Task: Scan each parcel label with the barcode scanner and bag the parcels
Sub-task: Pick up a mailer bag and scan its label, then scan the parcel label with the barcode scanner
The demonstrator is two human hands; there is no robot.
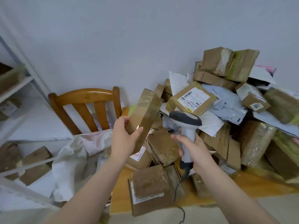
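My left hand (125,136) grips a flat brown cardboard parcel (145,113) wrapped in clear tape, held tilted up above the table. No label shows on the side facing me. My right hand (192,147) holds the grey barcode scanner (186,125) by its handle, its dark head just right of the held parcel, and its cable hangs down over the table. A white sack (76,159) lies open on the left below the held parcel.
A large heap of cardboard parcels (242,110) and pale mailers covers the wooden table (119,194). A labelled box (192,98) lies on top near the scanner. A wooden chair (84,107) stands behind the sack. Shelving with boxes (14,88) is at far left.
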